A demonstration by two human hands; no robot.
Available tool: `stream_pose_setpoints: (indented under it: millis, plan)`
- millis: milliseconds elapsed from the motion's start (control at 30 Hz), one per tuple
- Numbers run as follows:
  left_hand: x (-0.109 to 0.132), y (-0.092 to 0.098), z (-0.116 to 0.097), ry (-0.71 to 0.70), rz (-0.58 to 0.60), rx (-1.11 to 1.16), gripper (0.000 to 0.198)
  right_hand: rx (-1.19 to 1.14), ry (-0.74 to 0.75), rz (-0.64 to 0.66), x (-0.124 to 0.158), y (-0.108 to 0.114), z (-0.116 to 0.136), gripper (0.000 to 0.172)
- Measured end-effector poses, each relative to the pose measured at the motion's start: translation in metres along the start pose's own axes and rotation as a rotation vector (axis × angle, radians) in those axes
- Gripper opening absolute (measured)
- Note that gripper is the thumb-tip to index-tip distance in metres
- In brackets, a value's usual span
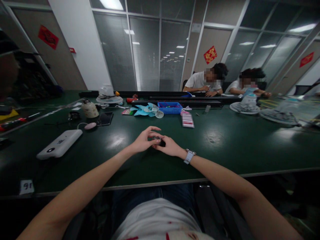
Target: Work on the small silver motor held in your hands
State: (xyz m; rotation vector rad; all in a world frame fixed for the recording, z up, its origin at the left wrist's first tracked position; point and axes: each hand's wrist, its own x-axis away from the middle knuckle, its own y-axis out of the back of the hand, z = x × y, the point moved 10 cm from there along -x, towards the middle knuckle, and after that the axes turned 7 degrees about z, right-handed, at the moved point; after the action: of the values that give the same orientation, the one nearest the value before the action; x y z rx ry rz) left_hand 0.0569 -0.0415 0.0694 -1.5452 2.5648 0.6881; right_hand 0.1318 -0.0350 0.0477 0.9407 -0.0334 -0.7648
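Note:
My left hand (pixel 143 141) and my right hand (pixel 171 147) meet above the green table, near its front middle. Between their fingertips is a small dark object (pixel 162 143) with a shiny part; it is too small and too covered to name. The fingers of my right hand are closed round it. My left thumb and lower fingers press on its left side, while the left index finger stretches out over the top. Beyond the hands lie light-blue fan blades (pixel 146 110) and a blue tray (pixel 170 108) with small parts inside.
On the left are a white power bank-like device (pixel 60 144), a phone (pixel 105 118), a pink oval thing (pixel 90 126) and a beige bottle (pixel 89 109). Round fan grilles (pixel 244 107) lie at the right. Two people (pixel 200 83) sit across the table (pixel 120 166).

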Motion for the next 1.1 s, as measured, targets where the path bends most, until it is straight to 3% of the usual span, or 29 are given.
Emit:
stream_pose_setpoints:
  millis: [433,867,1100]
  plan:
    - [0.003,0.019,0.001,0.009,-0.152,-0.113,0.054,0.059,-0.069,-0.010,0.001,0.001,-0.005,0.034]
    - [0.004,0.025,0.004,0.028,-0.190,-0.168,0.053,0.060,-0.050,-0.016,0.001,0.002,-0.004,0.044]
    - [0.002,0.027,0.008,0.049,-0.178,-0.114,0.051,0.060,-0.046,-0.014,0.002,0.002,-0.002,0.037]
